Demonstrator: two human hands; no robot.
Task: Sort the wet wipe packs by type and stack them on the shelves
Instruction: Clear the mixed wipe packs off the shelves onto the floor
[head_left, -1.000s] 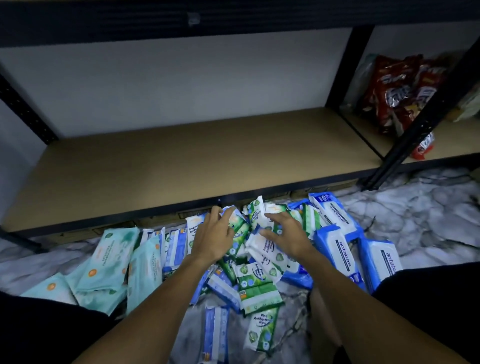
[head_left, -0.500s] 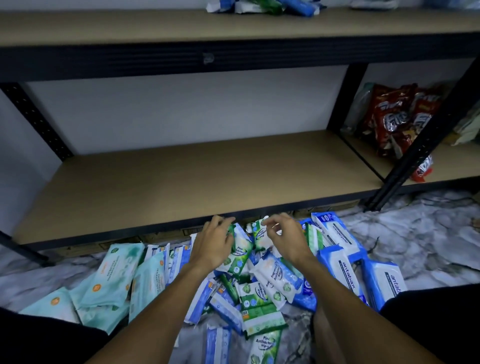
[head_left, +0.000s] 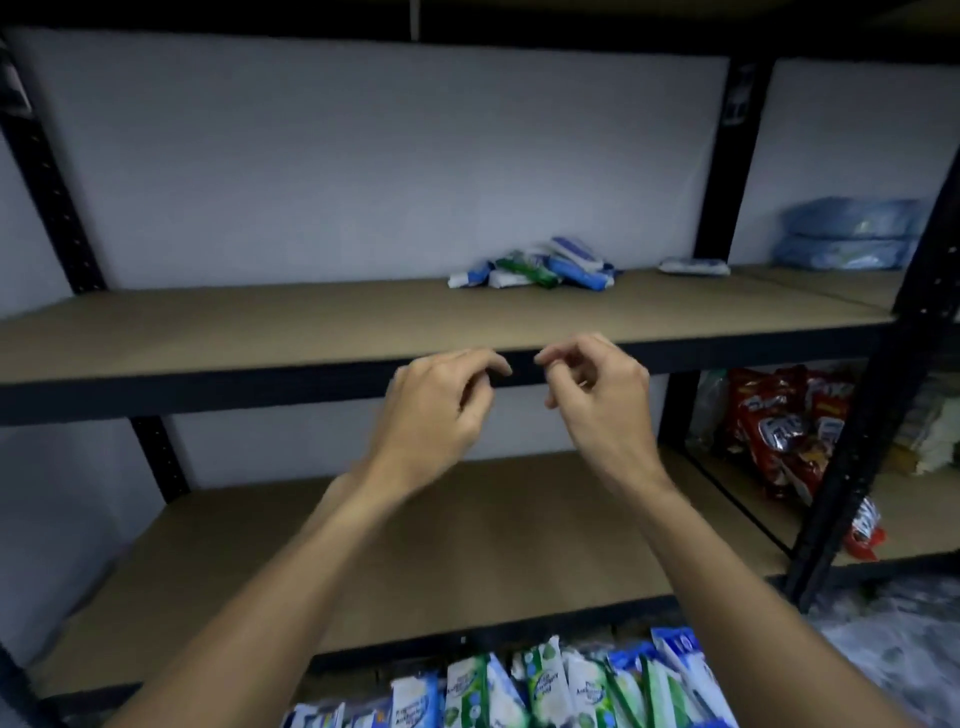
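Both hands are raised at centre frame, level with the front edge of the upper shelf (head_left: 260, 332). The left hand (head_left: 436, 410) has loosely curled fingers, thumb near the index tip, and nothing visible in it. The right hand (head_left: 597, 400) is posed likewise and also appears empty, though blur means a small item cannot be ruled out.

Wipe packs: the main heap (head_left: 545, 686), green-white and blue mixed, lies on the floor at bottom centre, below the lower shelf (head_left: 467, 545). A small mixed pile (head_left: 535, 270) sits at the back of the upper shelf, right of centre, with one pale pack (head_left: 693, 266) just beside it.

Assessment: the hands are probably raised to reach that unsorted upper pile. Sorting has barely begun and no tidy stack exists.

Other stock: blue bundles (head_left: 852, 234) at upper right and snack bags (head_left: 779, 426) at mid right.
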